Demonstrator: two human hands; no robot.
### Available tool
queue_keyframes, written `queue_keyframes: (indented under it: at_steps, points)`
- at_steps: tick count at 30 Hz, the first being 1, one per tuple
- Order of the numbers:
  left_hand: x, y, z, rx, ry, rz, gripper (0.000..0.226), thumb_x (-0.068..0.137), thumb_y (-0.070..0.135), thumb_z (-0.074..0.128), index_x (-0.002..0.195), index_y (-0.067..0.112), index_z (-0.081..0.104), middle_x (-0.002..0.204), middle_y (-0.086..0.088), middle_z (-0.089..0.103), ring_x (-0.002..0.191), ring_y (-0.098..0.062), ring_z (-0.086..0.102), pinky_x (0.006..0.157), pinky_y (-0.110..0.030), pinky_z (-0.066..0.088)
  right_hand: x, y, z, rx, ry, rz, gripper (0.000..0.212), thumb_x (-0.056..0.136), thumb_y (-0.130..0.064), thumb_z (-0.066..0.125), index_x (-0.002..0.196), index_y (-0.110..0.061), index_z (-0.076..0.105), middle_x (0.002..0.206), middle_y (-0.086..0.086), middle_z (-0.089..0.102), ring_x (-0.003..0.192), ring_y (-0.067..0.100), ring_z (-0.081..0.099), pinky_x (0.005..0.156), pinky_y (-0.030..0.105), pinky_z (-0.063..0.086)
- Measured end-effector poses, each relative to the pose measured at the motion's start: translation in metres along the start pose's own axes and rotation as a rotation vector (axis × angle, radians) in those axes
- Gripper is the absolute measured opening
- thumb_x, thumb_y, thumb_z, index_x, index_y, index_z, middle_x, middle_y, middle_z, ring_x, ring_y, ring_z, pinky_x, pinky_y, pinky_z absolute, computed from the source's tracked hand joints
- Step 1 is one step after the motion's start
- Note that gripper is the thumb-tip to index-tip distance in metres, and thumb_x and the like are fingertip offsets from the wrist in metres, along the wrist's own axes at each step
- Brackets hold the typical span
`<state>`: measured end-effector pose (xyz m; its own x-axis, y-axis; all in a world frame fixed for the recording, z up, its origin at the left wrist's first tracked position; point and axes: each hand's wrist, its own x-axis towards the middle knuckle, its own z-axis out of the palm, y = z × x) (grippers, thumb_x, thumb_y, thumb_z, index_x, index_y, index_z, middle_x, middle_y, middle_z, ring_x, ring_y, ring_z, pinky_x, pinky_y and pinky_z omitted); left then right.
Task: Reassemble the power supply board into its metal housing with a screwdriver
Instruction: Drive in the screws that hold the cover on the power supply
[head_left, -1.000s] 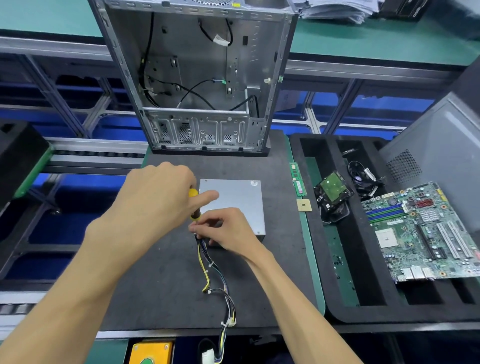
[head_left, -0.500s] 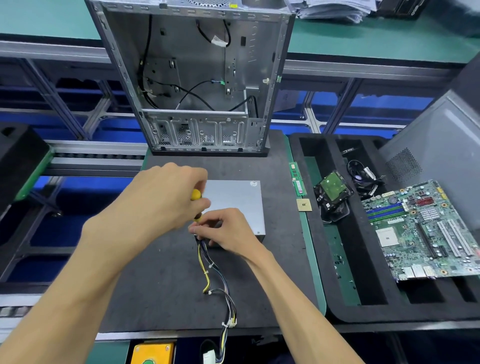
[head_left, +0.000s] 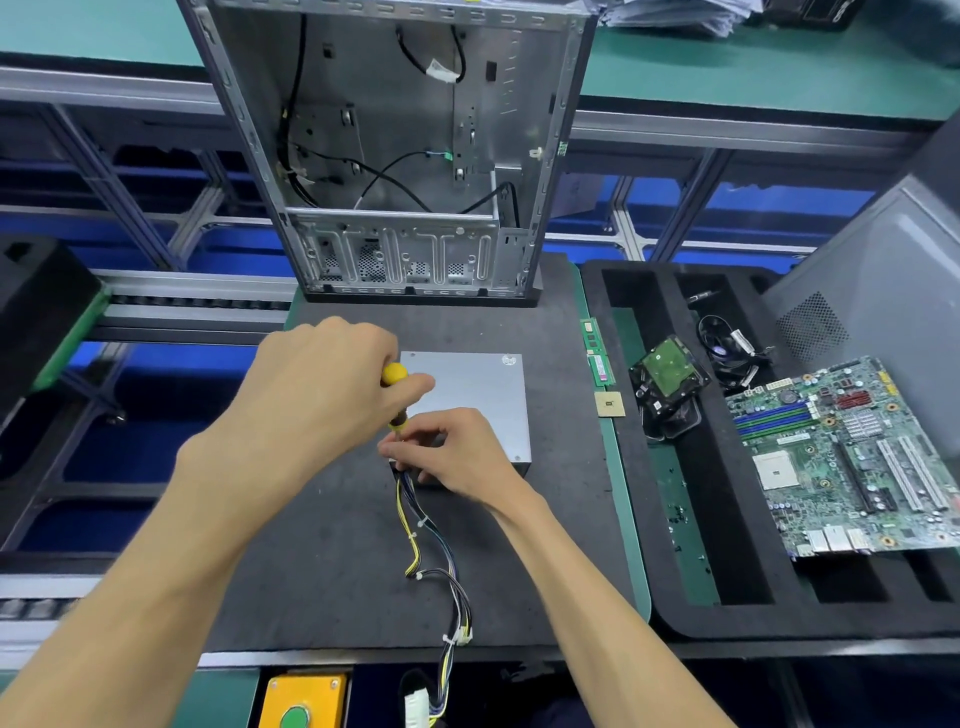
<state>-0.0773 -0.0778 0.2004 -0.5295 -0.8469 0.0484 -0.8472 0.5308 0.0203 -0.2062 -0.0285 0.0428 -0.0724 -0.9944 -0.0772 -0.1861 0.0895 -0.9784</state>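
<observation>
A grey metal power supply housing (head_left: 470, 400) lies flat on the dark mat (head_left: 322, 545). Its yellow and black cable bundle (head_left: 441, 561) trails from the near left corner toward me. My left hand (head_left: 332, 384) grips a yellow-handled screwdriver (head_left: 395, 387) held upright over that corner. My right hand (head_left: 452, 449) rests on the housing's near edge, its fingers pinching around the screwdriver's lower shaft. The tip and any screw are hidden by my fingers.
An open computer case (head_left: 400, 150) stands upright at the mat's far edge. To the right, a black foam tray (head_left: 727, 587) carries a motherboard (head_left: 852, 457), a hard drive (head_left: 667, 374), cables and small screws. RAM sticks (head_left: 597, 353) and a CPU chip (head_left: 609, 404) lie on the green strip.
My left hand has turned slightly around the screwdriver handle, showing more of the yellow top. The right hand and housing stay where they were.
</observation>
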Motion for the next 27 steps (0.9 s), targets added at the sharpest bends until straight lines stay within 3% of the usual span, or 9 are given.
queue_keyframes:
  at_steps: [2,4,6,8,11,16,20,23,27]
  points:
    - [-0.0014,-0.0024,-0.0036,-0.089,-0.086,0.097,0.013,0.09,0.046,0.058,0.088,0.034,0.061,0.088,0.008,0.058,0.082,-0.023,0.057,0.064,-0.033,0.04,0.0002,-0.0015,0.0005,-0.002,0.005,-0.007,0.011,0.087,-0.031,0.081,0.078,-0.037,0.078,0.069,-0.005,0.072,0.059,0.012,0.062,0.062,0.032,0.058]
    - [-0.0035,-0.0026,-0.0054,-0.158,-0.171,0.206,0.023,0.091,0.034,0.06,0.113,0.041,0.059,0.104,0.013,0.05,0.088,-0.013,0.054,0.067,-0.032,0.043,-0.0004,-0.0028,0.0005,0.003,0.009,-0.016,0.019,0.087,-0.03,0.081,0.073,-0.041,0.075,0.068,-0.003,0.072,0.055,0.01,0.06,0.058,0.024,0.054]
    - [-0.0029,-0.003,-0.0067,-0.226,-0.197,0.263,0.038,0.091,0.026,0.061,0.124,0.043,0.054,0.106,0.015,0.045,0.082,-0.006,0.05,0.064,-0.029,0.04,-0.0011,-0.0028,-0.0002,0.001,0.006,-0.017,0.022,0.087,-0.029,0.08,0.071,-0.042,0.074,0.068,-0.002,0.072,0.053,0.009,0.059,0.057,0.021,0.052]
    - [-0.001,-0.0033,-0.0052,-0.234,-0.202,0.27,0.036,0.091,0.022,0.061,0.123,0.039,0.057,0.093,0.015,0.046,0.077,-0.005,0.05,0.068,-0.03,0.04,-0.0018,-0.0032,-0.0006,-0.008,0.0,-0.028,0.024,0.088,-0.027,0.08,0.071,-0.043,0.073,0.067,-0.005,0.071,0.054,0.008,0.058,0.057,0.02,0.052]
    - [0.0031,-0.005,-0.0032,-0.103,-0.085,0.165,0.02,0.093,0.04,0.058,0.112,0.035,0.063,0.078,0.014,0.05,0.086,-0.019,0.058,0.068,-0.033,0.039,-0.0017,-0.0039,-0.0004,-0.045,-0.001,-0.035,0.019,0.089,-0.03,0.08,0.075,-0.042,0.074,0.067,-0.01,0.07,0.056,0.004,0.057,0.06,0.021,0.051]
    - [0.0008,0.0002,0.0,0.005,-0.067,0.051,0.039,0.094,0.061,0.044,0.082,0.032,0.067,0.068,0.005,0.058,0.075,-0.026,0.057,0.06,-0.032,0.034,-0.0017,-0.0032,0.0005,-0.088,0.008,-0.04,0.028,0.088,-0.036,0.08,0.066,-0.049,0.07,0.065,-0.014,0.069,0.054,0.002,0.057,0.062,0.021,0.048]
    - [0.0,-0.004,-0.0026,-0.12,-0.137,0.165,0.01,0.094,0.042,0.057,0.098,0.037,0.064,0.093,0.01,0.055,0.088,-0.021,0.058,0.07,-0.034,0.045,-0.0017,-0.0023,0.0014,-0.037,0.009,-0.028,0.022,0.089,-0.032,0.08,0.07,-0.042,0.073,0.065,-0.01,0.069,0.056,0.007,0.058,0.061,0.023,0.051]
    - [-0.004,-0.0056,-0.0039,-0.173,-0.195,0.234,0.024,0.09,0.034,0.064,0.113,0.038,0.058,0.106,0.015,0.046,0.086,-0.009,0.051,0.071,-0.034,0.049,-0.0013,-0.0024,0.0008,0.01,0.011,-0.018,0.017,0.087,-0.028,0.078,0.074,-0.039,0.075,0.065,-0.006,0.07,0.06,0.01,0.061,0.06,0.027,0.056]
    - [-0.0046,-0.0065,-0.0033,-0.171,-0.134,0.168,0.014,0.085,0.036,0.066,0.093,0.033,0.056,0.093,0.012,0.055,0.087,-0.02,0.059,0.071,-0.036,0.048,-0.0011,-0.0003,0.0006,-0.002,0.006,-0.022,0.014,0.087,-0.028,0.079,0.076,-0.036,0.077,0.066,-0.006,0.071,0.063,0.008,0.062,0.06,0.023,0.055]
